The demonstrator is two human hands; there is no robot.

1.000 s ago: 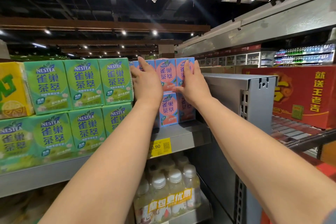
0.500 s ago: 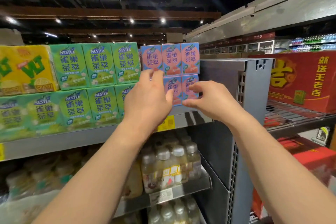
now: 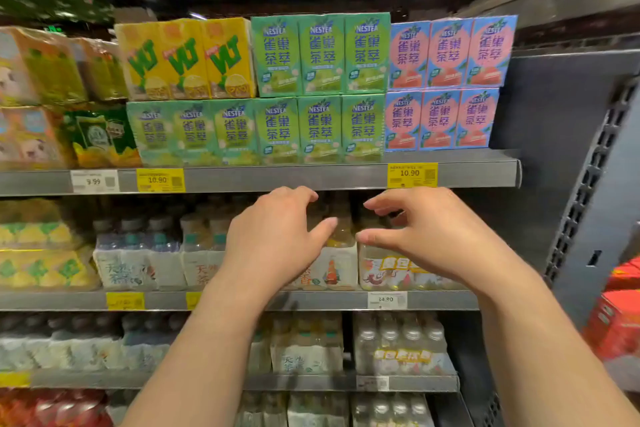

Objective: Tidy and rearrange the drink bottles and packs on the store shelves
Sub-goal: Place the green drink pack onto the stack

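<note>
Pink Nestea carton packs [image 3: 446,85] stand stacked two high at the right end of the top shelf [image 3: 284,177], next to green Nestea packs [image 3: 320,90]. My left hand [image 3: 273,239] and my right hand [image 3: 419,236] hover side by side in front of the second shelf, fingers loosely curled, holding nothing. Behind them stand wrapped packs of pale drink bottles [image 3: 337,253]. I cannot tell whether the fingertips touch the packs.
Yellow lemon tea packs [image 3: 187,59] sit left of the green ones. More bottle packs [image 3: 398,347] fill the lower shelves. A grey metal upright [image 3: 571,184] closes the shelf's right end. Red cartons [image 3: 620,315] lie beyond it.
Both hands have come off the pink Nestea packs and dropped from the top shelf to the second shelf. The view has swung down and left.
</note>
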